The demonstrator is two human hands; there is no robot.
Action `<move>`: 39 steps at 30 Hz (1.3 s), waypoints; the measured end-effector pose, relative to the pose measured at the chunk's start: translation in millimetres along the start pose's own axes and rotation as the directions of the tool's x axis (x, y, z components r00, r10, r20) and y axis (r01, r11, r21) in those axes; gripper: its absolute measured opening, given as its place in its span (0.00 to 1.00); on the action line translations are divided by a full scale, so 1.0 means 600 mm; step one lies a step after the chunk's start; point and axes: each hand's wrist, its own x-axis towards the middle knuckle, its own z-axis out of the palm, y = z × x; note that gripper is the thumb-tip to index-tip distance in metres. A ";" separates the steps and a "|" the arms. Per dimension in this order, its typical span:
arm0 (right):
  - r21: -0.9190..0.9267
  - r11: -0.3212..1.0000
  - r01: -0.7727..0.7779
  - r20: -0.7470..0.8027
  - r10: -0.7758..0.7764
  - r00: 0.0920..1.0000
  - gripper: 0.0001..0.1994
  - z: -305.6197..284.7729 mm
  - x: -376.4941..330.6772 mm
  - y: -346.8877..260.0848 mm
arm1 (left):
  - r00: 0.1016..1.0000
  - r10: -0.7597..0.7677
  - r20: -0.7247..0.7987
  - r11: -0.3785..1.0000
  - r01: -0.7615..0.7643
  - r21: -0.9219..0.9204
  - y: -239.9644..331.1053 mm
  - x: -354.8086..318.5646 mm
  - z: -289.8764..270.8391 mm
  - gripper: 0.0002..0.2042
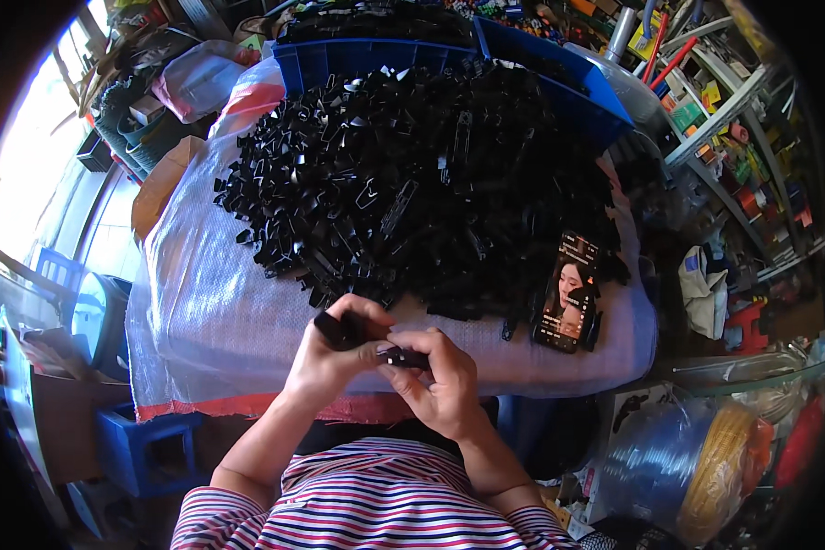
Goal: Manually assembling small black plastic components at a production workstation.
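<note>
My left hand is closed around a black plastic part near the front edge of the covered table. Close beside it, my right hand pinches a small black plastic piece between thumb and fingers. The two hands nearly touch, and fingers hide much of both parts. Just beyond them spreads a large heap of black plastic parts, some angular and some long and slotted. What the parts belong to I cannot tell.
A lit smartphone leans at the heap's right side. Blue bins stand behind the heap. A white woven sheet covers the table. At left is a blue plastic stool; at right lie wrapped coils and a metal shelf.
</note>
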 end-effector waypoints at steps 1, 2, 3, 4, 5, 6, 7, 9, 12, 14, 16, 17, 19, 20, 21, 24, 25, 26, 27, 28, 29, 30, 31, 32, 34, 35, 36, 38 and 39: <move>-0.051 0.998 0.038 -0.038 -0.040 0.998 0.15 0.000 -0.002 0.000 | 0.994 -0.111 0.008 0.992 0.112 -0.053 -0.003 0.000 0.000 0.10; -0.101 0.992 0.074 -0.073 -0.082 0.994 0.15 -0.001 -0.003 0.000 | 0.980 -0.197 0.024 0.970 0.199 -0.143 -0.017 -0.003 -0.003 0.08; -0.098 0.992 0.074 -0.070 -0.081 0.994 0.15 -0.001 -0.005 0.002 | 0.968 -0.245 0.059 0.930 0.252 -0.266 -0.020 -0.002 0.000 0.07; -0.164 0.980 0.110 -0.087 -0.126 0.988 0.14 0.001 -0.007 0.007 | 0.954 -0.285 0.095 0.873 0.299 -0.384 -0.022 -0.001 0.003 0.07; -0.228 0.963 0.145 -0.101 -0.172 0.980 0.14 0.003 -0.008 0.009 | 0.948 -0.313 0.059 0.854 0.308 -0.419 -0.025 0.001 0.006 0.06; -0.218 0.965 0.149 -0.093 -0.172 0.981 0.14 0.001 -0.009 0.007 | 0.940 -0.341 0.022 0.834 0.314 -0.454 -0.027 0.003 0.010 0.06; -0.222 0.969 0.107 -0.131 -0.139 0.982 0.13 -0.004 -0.007 0.000 | 0.933 -0.360 -0.029 0.840 0.310 -0.445 -0.022 0.005 0.022 0.06; -0.169 0.985 -0.019 -0.119 -0.001 0.993 0.12 -0.019 -0.014 -0.004 | 0.961 -0.275 -0.032 0.901 0.246 -0.357 -0.020 0.010 0.007 0.06; -0.156 0.964 -0.214 -0.070 0.206 0.976 0.09 -0.044 -0.020 -0.019 | 0.990 -0.126 -0.067 0.965 0.107 -0.240 -0.016 0.019 0.001 0.08; -0.157 0.969 -0.189 -0.067 0.180 0.981 0.09 -0.045 -0.018 -0.024 | 0.995 -0.085 -0.052 0.986 0.077 -0.147 -0.017 0.023 -0.002 0.08; -0.161 0.973 -0.165 -0.071 0.156 0.985 0.10 -0.045 -0.017 -0.027 | 0.996 -0.074 -0.059 0.994 0.068 -0.090 -0.012 0.020 -0.003 0.08; -0.159 0.973 -0.166 -0.061 0.158 0.986 0.10 -0.044 -0.016 -0.029 | 0.996 -0.064 -0.058 0.998 0.062 -0.029 -0.010 0.019 -0.003 0.08; -0.158 0.973 -0.168 -0.051 0.162 0.986 0.10 -0.044 -0.015 -0.029 | 0.998 -0.057 -0.042 0.998 0.058 0.028 -0.006 0.017 -0.004 0.07; -0.161 0.971 -0.174 -0.034 0.171 0.985 0.10 -0.045 -0.014 -0.027 | 0.998 -0.050 -0.023 0.995 0.052 0.087 -0.005 0.016 -0.005 0.07; -0.163 0.970 -0.181 -0.018 0.180 0.983 0.10 -0.045 -0.014 -0.026 | 0.998 -0.050 -0.024 0.995 0.052 0.086 -0.004 0.016 -0.005 0.07; -0.168 0.972 -0.165 0.012 0.169 0.985 0.08 -0.046 -0.016 -0.019 | 0.998 -0.062 -0.022 0.989 0.064 0.130 -0.004 0.017 -0.007 0.07; -0.167 0.972 -0.166 0.013 0.171 0.985 0.08 -0.046 -0.015 -0.021 | 0.999 -0.050 -0.017 0.988 0.052 0.146 -0.004 0.016 -0.007 0.06; -0.185 0.966 -0.178 0.022 0.185 0.982 0.08 -0.046 -0.014 -0.022 | 0.999 -0.038 -0.011 0.986 0.039 0.161 -0.004 0.015 -0.007 0.06; -0.203 0.961 -0.190 0.030 0.200 0.979 0.07 -0.046 -0.014 -0.023 | 0.999 -0.039 -0.013 0.986 0.041 0.161 -0.004 0.013 -0.007 0.06; -0.203 0.960 -0.192 0.028 0.202 0.979 0.07 -0.044 -0.015 -0.022 | 1.000 0.017 0.000 0.972 -0.017 0.232 -0.004 0.012 -0.009 0.05; -0.232 0.952 -0.197 0.030 0.210 0.977 0.07 -0.041 -0.016 -0.020 | 0.997 0.073 0.017 0.950 -0.075 0.302 -0.005 0.011 -0.010 0.04; -0.260 0.944 -0.203 0.031 0.218 0.975 0.06 -0.036 -0.016 -0.019 | 0.997 0.071 0.018 0.950 -0.073 0.302 -0.003 0.009 -0.008 0.04; -0.229 0.950 -0.213 -0.004 0.218 0.976 0.06 -0.027 -0.014 -0.021 | 0.993 0.115 0.000 0.927 -0.108 0.359 0.000 0.005 0.001 0.04; -0.197 0.955 -0.222 -0.040 0.218 0.975 0.05 -0.014 -0.010 -0.023 | 0.987 0.161 -0.015 0.899 -0.140 0.416 0.001 0.001 0.008 0.03; -0.127 0.971 -0.203 -0.098 0.191 0.977 0.07 0.007 -0.008 -0.011 | 0.977 0.200 -0.074 0.908 -0.156 0.389 -0.001 -0.005 0.011 0.03; -0.142 0.967 -0.211 -0.083 0.201 0.976 0.06 0.013 -0.007 -0.013 | 0.969 0.232 -0.087 0.907 -0.184 0.380 0.004 -0.008 0.006 0.05; -0.157 0.963 -0.219 -0.068 0.210 0.975 0.06 0.020 -0.005 -0.015 | 0.959 0.265 -0.101 0.905 -0.211 0.370 0.006 -0.011 0.004 0.07; -0.131 0.978 -0.160 -0.070 0.152 0.986 0.08 0.042 0.003 -0.016 | 0.997 0.064 -0.049 0.997 -0.066 -0.037 -0.010 -0.029 0.007 0.15; -0.197 0.968 -0.158 0.014 0.164 0.986 0.07 0.038 0.004 -0.021 | 0.998 0.062 -0.028 0.990 -0.065 -0.123 -0.013 -0.031 -0.003 0.15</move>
